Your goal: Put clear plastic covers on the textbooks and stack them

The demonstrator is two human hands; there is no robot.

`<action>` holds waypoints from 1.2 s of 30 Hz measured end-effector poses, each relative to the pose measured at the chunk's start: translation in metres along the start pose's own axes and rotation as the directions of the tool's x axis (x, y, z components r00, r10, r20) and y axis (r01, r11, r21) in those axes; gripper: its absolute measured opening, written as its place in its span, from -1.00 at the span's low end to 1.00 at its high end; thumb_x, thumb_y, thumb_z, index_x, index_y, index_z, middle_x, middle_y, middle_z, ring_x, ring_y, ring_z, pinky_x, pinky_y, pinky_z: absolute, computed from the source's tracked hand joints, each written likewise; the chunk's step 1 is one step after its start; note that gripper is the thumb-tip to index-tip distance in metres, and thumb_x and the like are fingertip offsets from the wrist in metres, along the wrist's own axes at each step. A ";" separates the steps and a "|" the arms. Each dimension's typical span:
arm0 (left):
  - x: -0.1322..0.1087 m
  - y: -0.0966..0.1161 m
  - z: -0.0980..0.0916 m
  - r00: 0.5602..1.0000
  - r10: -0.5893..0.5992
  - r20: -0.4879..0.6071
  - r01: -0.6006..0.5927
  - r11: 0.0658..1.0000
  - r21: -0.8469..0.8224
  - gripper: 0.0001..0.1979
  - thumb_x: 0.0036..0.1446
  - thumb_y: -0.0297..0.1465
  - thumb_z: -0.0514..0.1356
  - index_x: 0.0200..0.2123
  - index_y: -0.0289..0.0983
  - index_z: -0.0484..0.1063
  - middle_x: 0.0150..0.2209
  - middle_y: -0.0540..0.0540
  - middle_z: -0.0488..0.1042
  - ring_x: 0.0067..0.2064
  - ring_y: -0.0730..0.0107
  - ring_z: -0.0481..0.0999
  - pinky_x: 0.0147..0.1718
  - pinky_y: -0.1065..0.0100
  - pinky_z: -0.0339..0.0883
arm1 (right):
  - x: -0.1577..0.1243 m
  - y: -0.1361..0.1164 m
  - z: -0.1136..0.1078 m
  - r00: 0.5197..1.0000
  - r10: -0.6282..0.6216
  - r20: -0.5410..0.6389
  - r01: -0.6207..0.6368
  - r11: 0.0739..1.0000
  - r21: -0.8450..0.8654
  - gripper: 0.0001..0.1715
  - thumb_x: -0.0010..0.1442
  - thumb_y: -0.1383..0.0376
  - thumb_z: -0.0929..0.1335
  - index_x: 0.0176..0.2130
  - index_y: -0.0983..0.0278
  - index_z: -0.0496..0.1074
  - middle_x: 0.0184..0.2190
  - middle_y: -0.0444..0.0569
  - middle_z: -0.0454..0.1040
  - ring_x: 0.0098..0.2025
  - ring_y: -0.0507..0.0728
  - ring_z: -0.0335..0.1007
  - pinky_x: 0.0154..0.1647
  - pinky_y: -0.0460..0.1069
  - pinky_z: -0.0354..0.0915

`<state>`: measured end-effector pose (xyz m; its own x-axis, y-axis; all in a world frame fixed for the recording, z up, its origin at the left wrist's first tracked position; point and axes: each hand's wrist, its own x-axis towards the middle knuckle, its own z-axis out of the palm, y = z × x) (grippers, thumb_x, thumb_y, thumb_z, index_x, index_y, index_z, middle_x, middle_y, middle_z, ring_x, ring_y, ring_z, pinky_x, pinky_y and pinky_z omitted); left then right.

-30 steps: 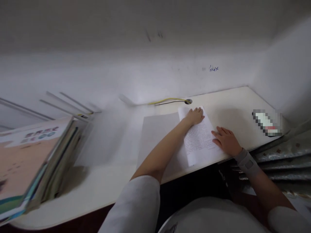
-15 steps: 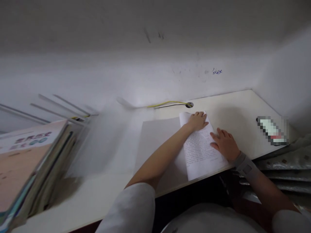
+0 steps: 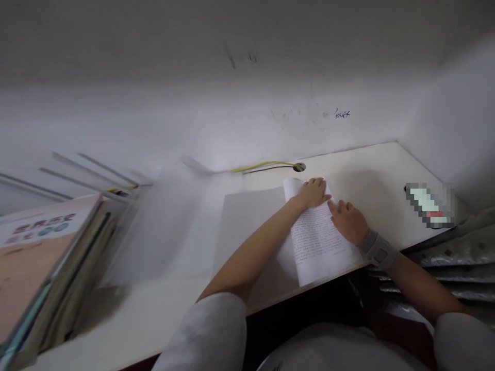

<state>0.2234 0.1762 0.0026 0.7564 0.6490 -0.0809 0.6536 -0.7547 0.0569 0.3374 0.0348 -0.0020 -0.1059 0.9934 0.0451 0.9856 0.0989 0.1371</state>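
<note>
A stack of printed text pages lies on a pale grey sheet on the white desk. My left hand rests flat over the far end of the pages, and the corner beside it curls upward. My right hand lies on the right edge of the same pages, fingers spread, close to my left hand. A grey wrist brace circles my right wrist. Neither hand grips anything that I can see.
A tilted stack of books stands at the desk's left end. A pixelated phone-like object lies at the right. A yellow cable runs into a desk grommet. Walls bound the far and right sides; patterned fabric hangs below.
My right hand has slid left and farther onto the pages, closer to my left hand. The view has shifted slightly.
</note>
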 end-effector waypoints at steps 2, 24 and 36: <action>-0.019 0.008 -0.001 0.999 0.030 0.045 -0.032 0.998 0.046 -0.38 0.24 -0.08 -0.04 0.23 -0.36 0.12 0.33 -0.33 -0.01 0.33 -0.07 -0.05 0.20 -0.09 -0.07 | -0.006 0.009 0.003 0.998 -0.057 -0.033 0.059 0.996 0.065 -0.40 0.30 0.21 0.18 0.27 0.37 0.12 0.12 0.29 0.33 0.08 0.31 0.30 -0.03 0.14 0.31; -0.089 0.056 0.003 0.982 -0.067 0.175 0.056 0.996 0.063 -0.07 0.15 0.16 -0.23 0.32 -0.48 -0.08 0.34 -0.40 -0.13 0.36 -0.14 -0.21 0.21 -0.27 -0.37 | -0.056 0.057 0.041 0.998 0.052 -0.041 -0.044 0.985 0.165 -0.23 0.27 -0.06 0.14 0.25 0.39 0.16 0.29 0.33 0.06 0.32 0.36 -0.06 0.25 0.24 -0.05; -0.068 0.071 0.012 0.982 -0.095 0.163 0.091 0.995 0.027 -0.05 0.13 0.17 -0.29 0.34 -0.45 -0.16 0.36 -0.35 -0.22 0.37 -0.10 -0.25 0.21 -0.29 -0.36 | -0.055 0.066 0.042 1.000 0.019 0.007 -0.020 0.976 0.218 -0.19 0.25 -0.09 0.15 0.26 0.38 0.13 0.30 0.31 0.02 0.34 0.36 -0.11 0.24 0.27 -0.02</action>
<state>0.2175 0.0775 0.0007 0.6771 0.6931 -0.2473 0.7191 -0.6945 0.0225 0.4134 -0.0108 -0.0365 -0.0864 0.9954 0.0408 0.9925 0.0896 -0.0833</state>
